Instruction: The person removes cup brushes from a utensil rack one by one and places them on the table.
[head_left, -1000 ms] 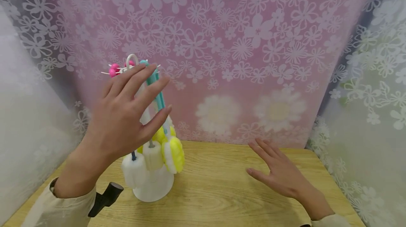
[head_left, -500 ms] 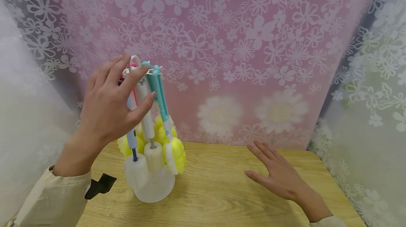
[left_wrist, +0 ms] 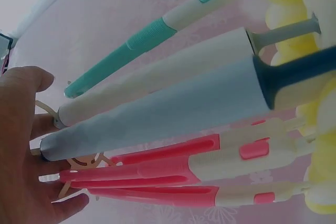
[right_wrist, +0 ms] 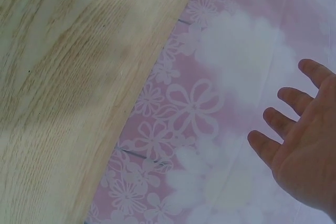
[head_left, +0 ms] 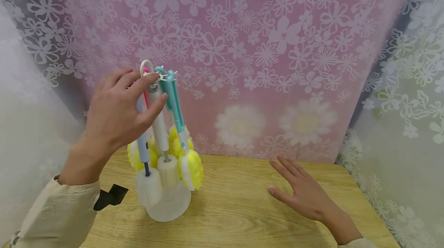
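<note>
A white rotating stand, its round base [head_left: 170, 211] on the table, carries several hanging sponge-headed bottle brushes. My left hand [head_left: 116, 109] is over the stand's hooked top, left of the white loop [head_left: 147, 65], fingers spread and gently bent, fingertips right at the hooks. Close below the palm hang a light blue-handled brush [left_wrist: 157, 114] and a white-handled brush [head_left: 159, 130]. Pink-handled brushes [left_wrist: 157, 171] hang on the far side and teal-handled ones [head_left: 176, 105] at the right. My right hand [head_left: 305, 194], with fingers extended, holds nothing; it is at the right, over the table.
The wooden table [head_left: 243, 209] ends at a pink flowered curtain [head_left: 243, 47] behind. Pale patterned curtains flank both sides. Yellow-and-white sponge heads [head_left: 194, 169] stick out around the base. A black strap piece [head_left: 111, 196] juts from my left sleeve.
My left hand has drawn down and left, uncovering the white loop and handles, and its fingers have bent more at the stand's top. The right hand has barely moved.
</note>
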Tool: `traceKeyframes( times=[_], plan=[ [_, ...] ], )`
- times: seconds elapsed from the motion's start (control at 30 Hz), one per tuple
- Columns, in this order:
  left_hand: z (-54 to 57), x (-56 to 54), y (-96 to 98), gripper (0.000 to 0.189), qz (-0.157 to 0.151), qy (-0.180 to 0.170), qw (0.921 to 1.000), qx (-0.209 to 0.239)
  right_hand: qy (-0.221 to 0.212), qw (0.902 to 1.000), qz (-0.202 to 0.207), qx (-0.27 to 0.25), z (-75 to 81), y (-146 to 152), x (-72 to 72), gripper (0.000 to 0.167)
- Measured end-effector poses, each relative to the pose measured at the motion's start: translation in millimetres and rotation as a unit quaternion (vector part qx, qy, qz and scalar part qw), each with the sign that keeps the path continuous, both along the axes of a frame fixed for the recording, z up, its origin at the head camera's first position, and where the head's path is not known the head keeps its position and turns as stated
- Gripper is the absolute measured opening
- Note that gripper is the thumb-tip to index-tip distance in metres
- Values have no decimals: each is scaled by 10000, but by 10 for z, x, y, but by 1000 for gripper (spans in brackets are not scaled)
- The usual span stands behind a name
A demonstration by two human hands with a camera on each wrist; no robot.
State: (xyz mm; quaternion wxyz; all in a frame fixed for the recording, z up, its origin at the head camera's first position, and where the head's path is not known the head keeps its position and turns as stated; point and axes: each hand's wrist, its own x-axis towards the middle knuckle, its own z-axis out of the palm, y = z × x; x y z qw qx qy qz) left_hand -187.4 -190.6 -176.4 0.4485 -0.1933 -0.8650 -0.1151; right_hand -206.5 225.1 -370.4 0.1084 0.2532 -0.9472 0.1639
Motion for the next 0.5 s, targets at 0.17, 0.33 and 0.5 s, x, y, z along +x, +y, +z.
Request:
traceKeyframes(
  times=[0.17,0.33,0.5],
  plan=[
    [-17,-32,-4,38,-34,289,9995,139,-44,10000,-7,-3,-1,-32,12,71],
    [-25,-77,-6,37,3,381,9988,323,-48,10000,1,8,18,-77,18,71],
    [-15,-134,-11,36,-6,342,9989,334,-22,10000,63,-58,57,-144,22,70]
  ],
)
